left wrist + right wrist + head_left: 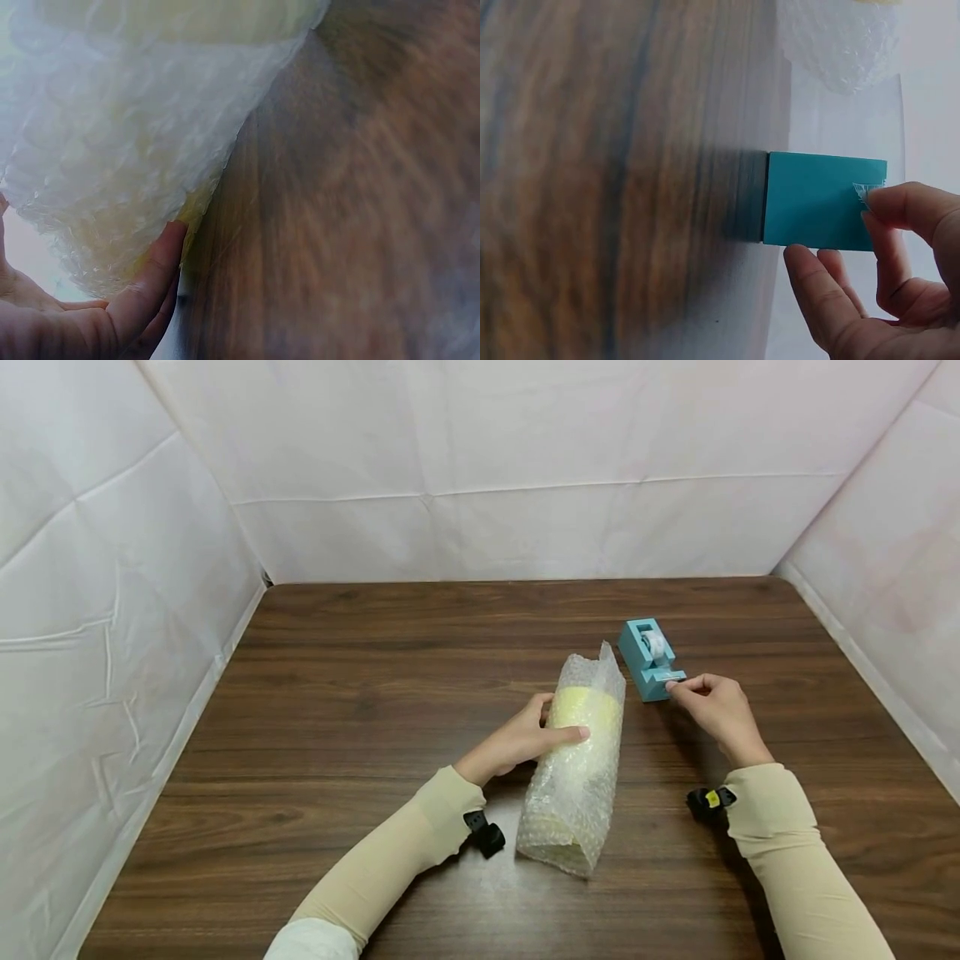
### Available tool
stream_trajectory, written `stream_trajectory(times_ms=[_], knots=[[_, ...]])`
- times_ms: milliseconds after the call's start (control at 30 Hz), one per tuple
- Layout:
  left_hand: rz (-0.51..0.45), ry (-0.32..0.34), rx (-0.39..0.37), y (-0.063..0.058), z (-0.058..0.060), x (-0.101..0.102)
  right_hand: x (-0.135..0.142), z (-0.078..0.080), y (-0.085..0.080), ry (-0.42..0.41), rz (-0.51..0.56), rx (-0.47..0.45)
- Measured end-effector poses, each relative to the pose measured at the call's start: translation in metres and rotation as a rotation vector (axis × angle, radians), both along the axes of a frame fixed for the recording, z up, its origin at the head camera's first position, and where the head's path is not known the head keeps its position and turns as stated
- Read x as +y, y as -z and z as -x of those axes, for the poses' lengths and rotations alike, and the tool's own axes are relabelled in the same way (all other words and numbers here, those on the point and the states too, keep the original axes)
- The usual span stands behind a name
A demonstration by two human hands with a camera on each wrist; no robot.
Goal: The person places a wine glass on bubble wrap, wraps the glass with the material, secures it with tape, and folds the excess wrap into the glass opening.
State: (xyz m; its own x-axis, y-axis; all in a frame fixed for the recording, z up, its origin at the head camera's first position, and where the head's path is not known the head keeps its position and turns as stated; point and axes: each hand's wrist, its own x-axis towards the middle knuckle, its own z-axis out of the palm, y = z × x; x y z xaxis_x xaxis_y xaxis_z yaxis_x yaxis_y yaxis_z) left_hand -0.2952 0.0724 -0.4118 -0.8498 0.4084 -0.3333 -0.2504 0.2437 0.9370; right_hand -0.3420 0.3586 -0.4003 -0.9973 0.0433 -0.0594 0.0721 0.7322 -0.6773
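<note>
A roll of bubble wrap (573,793) lies on the table around a pale yellow cylindrical thing (587,708). My left hand (517,737) grips its left side, thumb on top and fingers at the side; in the left wrist view the fingers (154,277) press against the wrap. A blue tape dispenser (645,660) stands to the right of the bundle, holding a roll of clear tape (656,645). With thumb and forefinger, my right hand (716,706) pinches the end of the tape (866,193) at the dispenser's front edge.
The dark wooden table (360,735) spreads under everything. White sheets (450,468) hang along its back and both sides. Each wrist carries a small black camera (487,837).
</note>
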Motion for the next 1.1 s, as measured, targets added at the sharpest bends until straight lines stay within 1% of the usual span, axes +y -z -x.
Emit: stream_trajectory(times_ms=[200, 300, 367, 433, 500, 567, 700, 867, 967, 1100], knots=[[0.009, 0.003, 0.009, -0.002, 0.001, -0.001, 0.0, 0.007, -0.002, -0.037, -0.063, 0.037], [0.006, -0.001, 0.012, -0.001, 0.002, 0.0, 0.004, 0.011, -0.002, -0.074, -0.124, 0.049], [0.003, -0.003, 0.004, 0.0, 0.002, 0.0, 0.008, 0.011, -0.002, -0.108, -0.148, 0.018], [0.006, -0.001, -0.001, 0.0, 0.002, 0.0, 0.014, 0.011, -0.002, -0.137, -0.148, -0.026], [0.004, 0.0, -0.003, 0.0, 0.001, 0.0, 0.019, 0.01, -0.005, -0.158, -0.109, -0.089], [0.0, 0.001, -0.001, 0.0, 0.001, 0.0, 0.023, 0.01, -0.008, -0.161, -0.05, -0.129], [0.013, -0.004, 0.008, -0.001, 0.001, -0.001, 0.025, 0.011, -0.01, -0.178, 0.037, -0.166], [0.019, -0.016, 0.015, -0.001, 0.0, -0.005, 0.022, 0.013, -0.006, -0.176, 0.138, -0.201], [0.003, -0.034, 0.02, -0.001, 0.0, -0.009, 0.019, 0.013, -0.007, -0.172, 0.16, -0.204], [0.015, -0.069, 0.037, -0.002, 0.001, -0.017, 0.012, 0.015, -0.012, -0.186, 0.157, -0.193]])
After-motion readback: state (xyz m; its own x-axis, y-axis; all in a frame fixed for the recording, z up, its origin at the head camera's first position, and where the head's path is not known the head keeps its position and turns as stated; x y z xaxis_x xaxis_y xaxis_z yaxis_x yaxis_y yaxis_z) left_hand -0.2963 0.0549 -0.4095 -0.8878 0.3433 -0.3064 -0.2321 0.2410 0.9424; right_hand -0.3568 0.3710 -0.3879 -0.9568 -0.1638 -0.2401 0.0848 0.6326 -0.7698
